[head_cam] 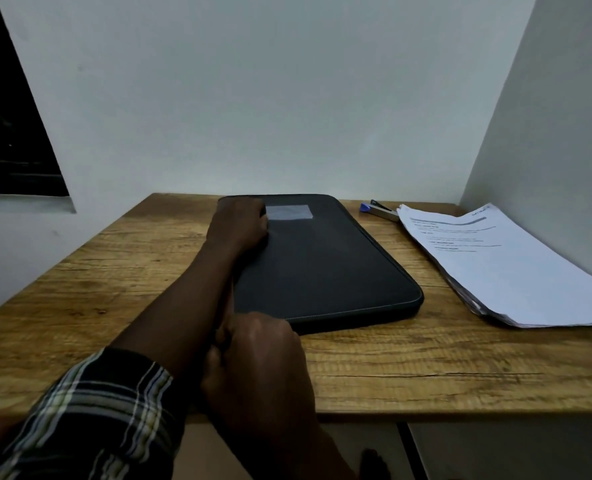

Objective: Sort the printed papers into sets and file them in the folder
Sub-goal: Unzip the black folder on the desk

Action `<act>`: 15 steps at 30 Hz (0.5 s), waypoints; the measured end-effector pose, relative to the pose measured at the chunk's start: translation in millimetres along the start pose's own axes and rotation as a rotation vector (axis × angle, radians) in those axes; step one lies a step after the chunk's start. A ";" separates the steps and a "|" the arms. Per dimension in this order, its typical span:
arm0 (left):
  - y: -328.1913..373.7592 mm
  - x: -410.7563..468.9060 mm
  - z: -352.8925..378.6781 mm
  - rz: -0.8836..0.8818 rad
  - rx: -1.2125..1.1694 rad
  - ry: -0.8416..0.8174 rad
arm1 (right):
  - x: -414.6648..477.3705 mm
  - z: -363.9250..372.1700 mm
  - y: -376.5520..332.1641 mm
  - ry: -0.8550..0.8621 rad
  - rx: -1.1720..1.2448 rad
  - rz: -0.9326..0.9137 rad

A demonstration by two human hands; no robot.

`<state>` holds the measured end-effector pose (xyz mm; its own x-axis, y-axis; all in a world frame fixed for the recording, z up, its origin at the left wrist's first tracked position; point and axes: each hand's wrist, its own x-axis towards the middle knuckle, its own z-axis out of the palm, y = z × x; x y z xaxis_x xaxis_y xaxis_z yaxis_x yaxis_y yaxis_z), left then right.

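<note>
A dark grey zipped folder with a pale label near its far end lies flat in the middle of the wooden table. My left hand rests on the folder's far left corner, fingers curled over its edge. My right hand is at the folder's near left corner, fingers curled at the edge; what they pinch is hidden. A stack of printed papers lies at the right of the table, apart from the folder.
A blue and silver stapler sits at the back, between the folder and the papers. White walls close the table at the back and right. A dark window is at the upper left.
</note>
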<state>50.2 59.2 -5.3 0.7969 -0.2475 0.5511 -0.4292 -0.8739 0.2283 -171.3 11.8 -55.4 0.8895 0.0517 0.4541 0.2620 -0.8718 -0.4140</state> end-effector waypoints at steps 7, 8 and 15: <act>7.0 -6.9 -8.2 0.017 0.068 -0.016 | -5.9 -43.8 -0.9 -0.072 0.203 0.047; 9.1 -6.1 -10.4 0.028 0.087 -0.033 | -5.3 -59.8 0.6 -0.111 0.277 0.070; 6.2 -1.6 -22.0 -0.236 0.085 -0.135 | 37.8 -129.6 69.4 0.070 0.118 0.162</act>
<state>36.9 63.4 13.0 0.9226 -0.0814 0.3772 -0.1922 -0.9446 0.2662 -168.0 -109.9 35.2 0.8962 -0.1221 0.4266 0.1635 -0.8029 -0.5733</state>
